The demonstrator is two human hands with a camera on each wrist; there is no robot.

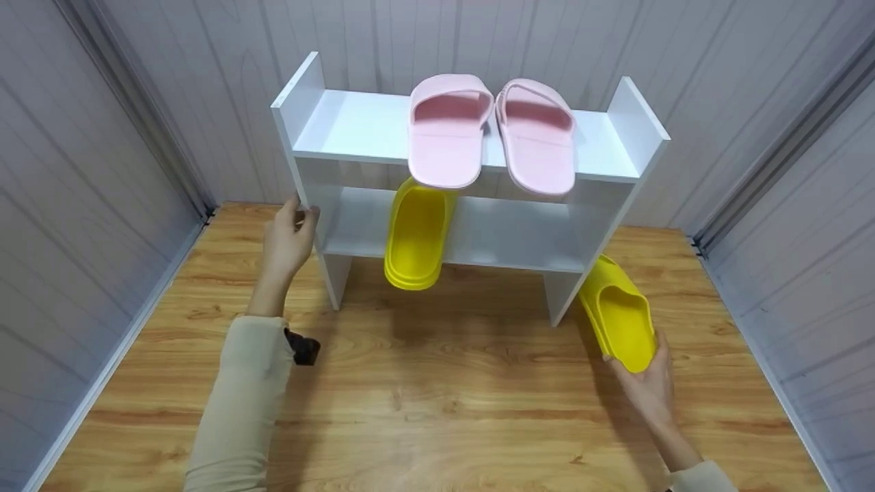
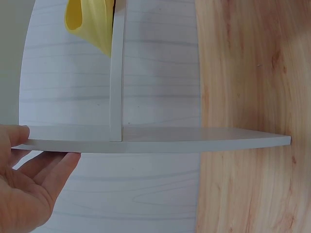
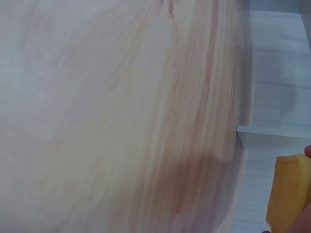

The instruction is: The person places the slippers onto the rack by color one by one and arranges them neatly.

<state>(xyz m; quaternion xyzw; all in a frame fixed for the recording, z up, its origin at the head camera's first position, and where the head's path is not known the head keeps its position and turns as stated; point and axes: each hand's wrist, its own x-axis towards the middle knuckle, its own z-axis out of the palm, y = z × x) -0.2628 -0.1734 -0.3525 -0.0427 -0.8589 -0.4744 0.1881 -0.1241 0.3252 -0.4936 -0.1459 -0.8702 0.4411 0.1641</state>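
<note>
My left hand [image 1: 287, 236] grips the left side panel of a white shoe rack [image 1: 372, 126], thumb on one face and fingers on the other, as the left wrist view shows. To the right of the rack, my right hand [image 1: 649, 389] holds a yellow slipper [image 1: 629, 328] by its heel end, toe pointing toward the rack's right panel. Its mate, another yellow slipper [image 1: 417, 236], sits on the middle shelf, heel jutting past the front edge. Two pink slippers, a left one [image 1: 448, 160] and a right one [image 1: 543, 160], rest side by side on the top shelf.
Wood-look flooring [image 1: 424, 396] lies under the rack. Pale panelled walls stand behind it [image 1: 478, 34], on the left [image 1: 89, 225] and on the right [image 1: 800, 273]. A small black device [image 1: 302, 347] is strapped at my left wrist.
</note>
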